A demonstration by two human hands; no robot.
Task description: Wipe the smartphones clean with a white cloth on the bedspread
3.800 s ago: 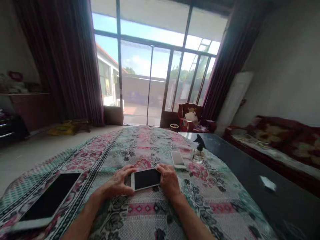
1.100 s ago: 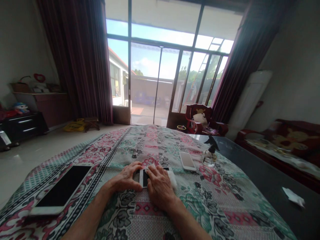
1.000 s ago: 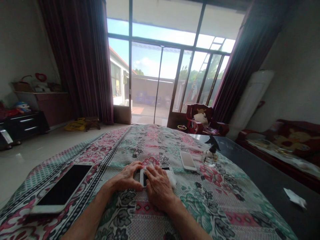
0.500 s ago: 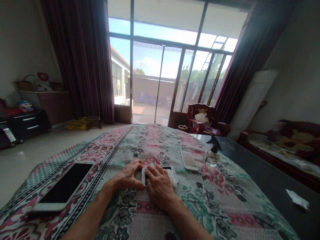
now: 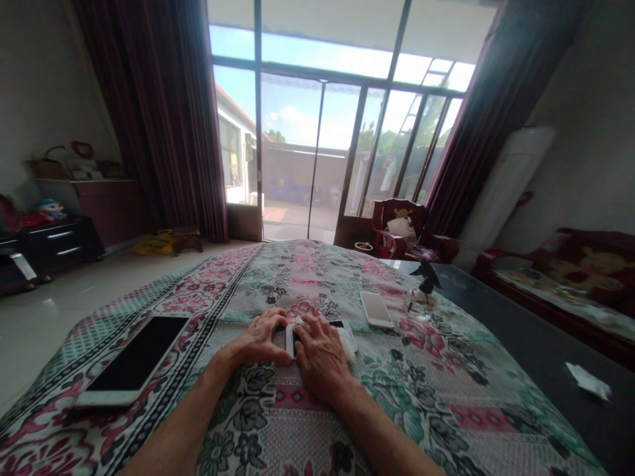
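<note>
A white-framed phone [image 5: 290, 341] with a dark screen lies flat on the flowered cloth [image 5: 317, 456] in front of me. My left hand [image 5: 258, 338] grips its left end between thumb and fingers. Across its screen rests my right hand [image 5: 321, 354], fingers bent over a crumpled white tissue [image 5: 349, 345] that bulges out on the right side. Most of the phone is hidden beneath this hand. Slightly farther off to the right lies a second white phone [image 5: 376, 309]. A large white tablet-like device [image 5: 133, 360] with a black screen is at the left.
Near the cloth's right edge stands a clear glass jar [image 5: 421, 304] with a black top. A folded white paper [image 5: 589, 381] lies on the dark tabletop [image 5: 536, 360] at right. A red wooden chair [image 5: 401, 228] stands by the glass doors [image 5: 310, 152].
My right hand has slid slightly up and to the right over the phone with the tissue. The left hand keeps its hold. The camera view has tilted a little.
</note>
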